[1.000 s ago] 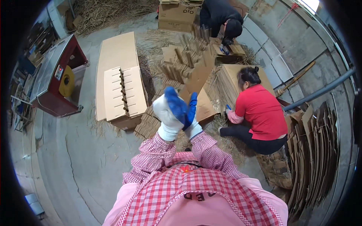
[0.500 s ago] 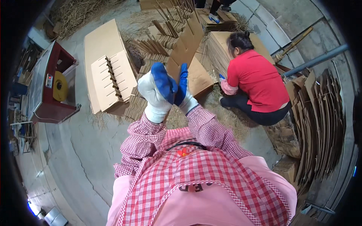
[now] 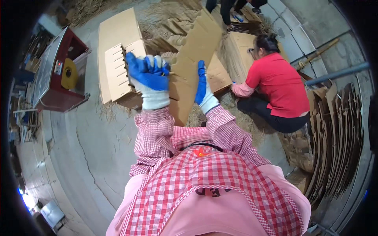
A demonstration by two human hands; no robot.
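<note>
A long tan cardboard sheet (image 3: 189,72) with a notched upper left edge slants up in front of me. My right hand (image 3: 203,86), in a white glove with a blue coated palm, is on its right side, fingers straight and together, thumb hidden. To the left of the sheet, my left hand (image 3: 147,76) in a matching glove is closed with its fingers curled; what they hold, if anything, is hidden. Just behind that hand lies a stack of slotted cardboard (image 3: 114,67) with a dark, jagged row along it.
A person in a red top (image 3: 275,88) crouches at the right beside a cardboard stack (image 3: 240,43). At the left stands a red machine with a yellow reel (image 3: 70,74). Upright cardboard sheets (image 3: 334,145) lean at the right. Shredded scraps (image 3: 88,11) litter the far floor.
My left hand has moved left, away from the sheet and my right hand, and its fingers have curled. The sheet now turns more of its broad face toward me. The view has shifted slightly.
</note>
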